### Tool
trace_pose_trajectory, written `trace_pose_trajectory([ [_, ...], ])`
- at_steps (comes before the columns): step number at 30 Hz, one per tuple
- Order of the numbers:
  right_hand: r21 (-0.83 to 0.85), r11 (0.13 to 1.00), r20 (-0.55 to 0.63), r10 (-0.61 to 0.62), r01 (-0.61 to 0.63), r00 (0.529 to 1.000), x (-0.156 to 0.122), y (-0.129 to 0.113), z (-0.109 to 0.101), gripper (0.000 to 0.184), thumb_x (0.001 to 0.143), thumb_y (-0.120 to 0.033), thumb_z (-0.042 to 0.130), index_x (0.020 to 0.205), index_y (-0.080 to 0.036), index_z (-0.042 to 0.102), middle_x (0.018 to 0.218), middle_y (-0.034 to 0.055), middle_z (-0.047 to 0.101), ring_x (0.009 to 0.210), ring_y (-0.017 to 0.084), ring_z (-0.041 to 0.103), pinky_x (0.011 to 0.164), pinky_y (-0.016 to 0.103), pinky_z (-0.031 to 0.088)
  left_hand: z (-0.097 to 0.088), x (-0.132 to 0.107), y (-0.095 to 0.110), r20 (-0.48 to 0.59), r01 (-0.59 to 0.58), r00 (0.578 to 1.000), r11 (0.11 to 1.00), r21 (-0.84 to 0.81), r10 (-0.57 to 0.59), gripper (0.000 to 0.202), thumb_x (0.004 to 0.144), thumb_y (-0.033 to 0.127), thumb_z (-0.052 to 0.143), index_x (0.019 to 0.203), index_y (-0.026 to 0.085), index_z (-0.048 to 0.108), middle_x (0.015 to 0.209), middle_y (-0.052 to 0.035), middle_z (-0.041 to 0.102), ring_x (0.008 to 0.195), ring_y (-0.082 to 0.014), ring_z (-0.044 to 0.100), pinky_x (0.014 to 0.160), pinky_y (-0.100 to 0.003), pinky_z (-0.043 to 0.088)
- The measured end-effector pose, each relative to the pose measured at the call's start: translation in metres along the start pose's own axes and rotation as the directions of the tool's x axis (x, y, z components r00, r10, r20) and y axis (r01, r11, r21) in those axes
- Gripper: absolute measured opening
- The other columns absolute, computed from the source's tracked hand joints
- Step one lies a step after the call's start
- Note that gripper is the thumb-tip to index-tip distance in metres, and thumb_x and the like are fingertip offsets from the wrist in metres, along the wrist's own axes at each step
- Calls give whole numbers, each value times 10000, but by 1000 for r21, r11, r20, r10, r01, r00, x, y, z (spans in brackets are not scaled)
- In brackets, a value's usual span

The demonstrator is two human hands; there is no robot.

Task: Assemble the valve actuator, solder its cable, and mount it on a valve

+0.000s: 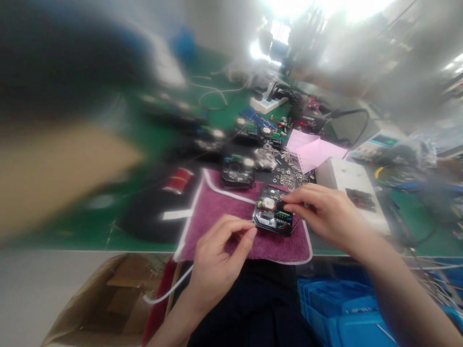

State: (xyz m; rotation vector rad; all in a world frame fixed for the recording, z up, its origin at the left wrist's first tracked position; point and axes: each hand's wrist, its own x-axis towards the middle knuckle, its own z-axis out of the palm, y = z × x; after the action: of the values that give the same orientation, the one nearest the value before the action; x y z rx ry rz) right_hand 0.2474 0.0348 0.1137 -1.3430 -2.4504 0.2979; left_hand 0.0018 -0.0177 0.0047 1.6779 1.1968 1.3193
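Observation:
A small black circuit board unit with a round white part and green connectors lies on a purple cloth at the table's front edge. My left hand is curled beside the unit's left side, thumb and forefinger pinched close to its edge. My right hand reaches over from the right, its fingertips pinched on a small dark part on top of the unit. What the left fingers hold, if anything, is hidden.
Another black unit sits behind the cloth, beside scattered metal washers and screws. Pink paper and a white box lie to the right. A cardboard box and blue bins stand below the table edge.

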Motion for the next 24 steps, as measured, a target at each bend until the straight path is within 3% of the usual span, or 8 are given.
trace_pose_trajectory([
  [5, -31, 1000, 6, -6, 6, 1000, -1, -2, 2, 96, 1051, -199, 686, 1040, -182, 781, 952, 32, 767, 820, 162, 714, 742, 259, 522, 0, 1, 0, 6, 1, 1000, 1000, -10, -1, 71, 1016, 200, 697, 1036, 236, 755, 980, -21, 747, 876, -149, 703, 804, -263, 557],
  [13, 25, 999, -23, 40, -39, 999, -5, -4, 7, 120, 1053, -205, 680, 1054, -168, 793, 981, 54, 775, 876, 178, 732, 790, 271, 552, 1, 0, 1, 15, -7, 1000, 1000, -13, 7, 57, 1015, 192, 695, 1020, 230, 738, 959, -5, 735, 858, -134, 691, 794, -244, 537],
  [17, 59, 998, -4, 30, -30, 1000, -8, 6, -7, 149, 1033, -197, 718, 1135, -209, 825, 1065, 35, 800, 916, 170, 762, 805, 261, 574, 0, 1, 1, 22, -30, 999, 999, 13, 29, 74, 1015, 183, 690, 1037, 229, 743, 976, -17, 746, 882, -147, 705, 809, -253, 558],
  [21, 8, 993, -162, 121, -121, 979, -15, 24, -31, 185, 1037, -260, 721, 1184, -231, 828, 1089, 39, 815, 905, 203, 778, 759, 292, 582, 0, 3, -1, 66, -70, 995, 997, 30, 68, 116, 1011, 164, 691, 1083, 235, 747, 991, -25, 752, 879, -149, 716, 792, -248, 580],
  [24, -6, 985, -166, 172, -175, 971, -16, 28, -41, 155, 1025, -287, 728, 1120, -235, 839, 1058, 33, 825, 869, 227, 790, 672, 298, 573, 0, 4, 2, 80, -71, 995, 996, 51, 67, 136, 1003, 152, 703, 1092, 246, 744, 1004, -15, 750, 889, -139, 719, 810, -240, 583],
])
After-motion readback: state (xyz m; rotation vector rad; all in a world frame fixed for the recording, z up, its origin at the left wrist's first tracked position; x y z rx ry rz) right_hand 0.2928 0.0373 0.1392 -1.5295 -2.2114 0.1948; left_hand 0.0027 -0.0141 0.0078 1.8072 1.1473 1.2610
